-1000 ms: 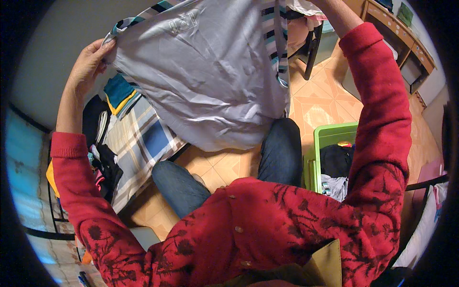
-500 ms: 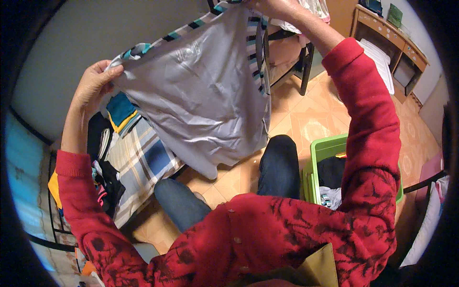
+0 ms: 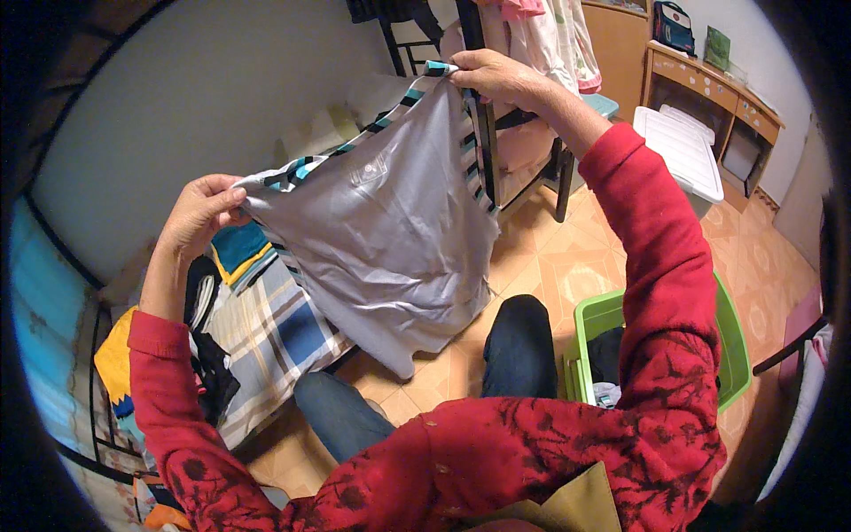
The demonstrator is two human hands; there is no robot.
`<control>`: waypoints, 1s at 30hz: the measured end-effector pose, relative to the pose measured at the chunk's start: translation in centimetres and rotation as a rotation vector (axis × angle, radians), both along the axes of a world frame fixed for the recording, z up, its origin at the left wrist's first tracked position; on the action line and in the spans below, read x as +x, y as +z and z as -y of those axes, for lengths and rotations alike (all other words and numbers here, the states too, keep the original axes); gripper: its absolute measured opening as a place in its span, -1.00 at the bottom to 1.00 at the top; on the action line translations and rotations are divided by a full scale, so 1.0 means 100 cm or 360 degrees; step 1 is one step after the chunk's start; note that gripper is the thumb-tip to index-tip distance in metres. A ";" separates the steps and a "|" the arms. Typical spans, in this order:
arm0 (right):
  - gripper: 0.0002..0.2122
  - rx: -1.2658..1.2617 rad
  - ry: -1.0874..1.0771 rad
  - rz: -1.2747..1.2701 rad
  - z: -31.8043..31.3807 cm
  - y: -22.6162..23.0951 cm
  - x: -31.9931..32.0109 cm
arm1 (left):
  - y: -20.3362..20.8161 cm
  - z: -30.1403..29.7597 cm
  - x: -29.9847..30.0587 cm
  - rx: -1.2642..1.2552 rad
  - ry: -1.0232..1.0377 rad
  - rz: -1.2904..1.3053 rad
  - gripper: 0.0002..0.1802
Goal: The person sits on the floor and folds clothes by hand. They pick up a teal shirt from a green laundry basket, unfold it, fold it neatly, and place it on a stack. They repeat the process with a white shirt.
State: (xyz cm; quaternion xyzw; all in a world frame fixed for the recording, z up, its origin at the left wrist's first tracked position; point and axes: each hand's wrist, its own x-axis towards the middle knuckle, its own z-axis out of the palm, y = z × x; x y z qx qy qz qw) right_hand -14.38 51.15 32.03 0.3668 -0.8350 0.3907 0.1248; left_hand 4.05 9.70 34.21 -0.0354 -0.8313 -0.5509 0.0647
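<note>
A grey shirt [image 3: 390,239] with striped teal, black and white parts along its edges hangs spread out in front of me. My left hand [image 3: 206,213] pinches one upper corner of it, above the bed. My right hand [image 3: 496,76] grips the other upper corner, higher and farther off, near a dark metal frame. Between the hands the top edge runs slanting and fairly taut, while the lower part droops in loose folds above my knees. A small pale print shows near the top of the grey cloth.
To my left, a plaid-covered bed [image 3: 266,355] bears folded teal and yellow clothes [image 3: 239,253] and a dark clothing heap [image 3: 213,377]. A green bin [image 3: 581,355] with clothes stands at my right. Beyond are a white lidded box [image 3: 678,155] and a wooden desk [image 3: 700,84].
The shirt and both hands appear lower in view, and my view takes in more of the far side. The hands have come slightly closer together, still holding the same corners.
</note>
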 end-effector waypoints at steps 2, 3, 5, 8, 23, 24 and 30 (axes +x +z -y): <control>-0.72 0.0034 -0.0022 0.0048 0.002 0.000 0.000 | 0.000 0.000 0.001 -0.0075 0.0020 0.0008 -0.71; -0.72 0.0003 0.0020 -0.0017 0.002 -0.001 0.000 | -0.001 0.000 0.001 -0.0121 0.0033 0.0025 -0.73; -0.73 -0.0071 0.0059 -0.0091 0.003 -0.006 0.000 | -0.002 0.000 0.000 -0.0222 0.0084 0.0054 -0.75; -0.70 -0.0195 0.0102 -0.0493 0.007 -0.012 -0.004 | -0.004 0.000 -0.004 -0.0280 0.0136 0.0120 -0.76; -0.50 -0.0057 -0.0082 -0.0339 0.014 -0.021 0.021 | -0.013 -0.008 -0.019 -0.0306 0.0059 0.0013 -0.65; -0.48 0.0058 -0.0054 -0.0451 0.005 -0.025 0.028 | -0.014 -0.007 -0.020 -0.0349 0.0097 -0.0014 -0.66; -0.62 0.1227 -0.0030 -0.0555 -0.016 -0.032 0.036 | -0.021 -0.015 -0.017 -0.0169 0.0029 -0.0079 -0.71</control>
